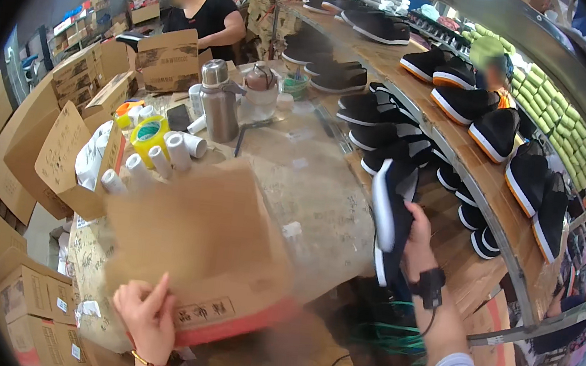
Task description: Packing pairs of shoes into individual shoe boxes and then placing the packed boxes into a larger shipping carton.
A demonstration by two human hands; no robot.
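In my right hand (419, 233) is a pair of black shoes (399, 207) with white soles. The shoes are upended, and my fingers are closed round them beside the shelf. My left hand (149, 314) grips the near side of a brown cardboard box (223, 303) with a red lower band, one finger stretched up along its wall. The box is blurred and tilted on the near part of the table, and what lies inside it cannot be made out.
A wooden shelf rack (469, 273) with rows of black shoes runs along the right. On the table (326, 208) stand a steel thermos (219, 107), white rolls (178, 151) and yellow tape (149, 133). Open cartons (71, 149) line the left. Another person (214, 17) works across the table.
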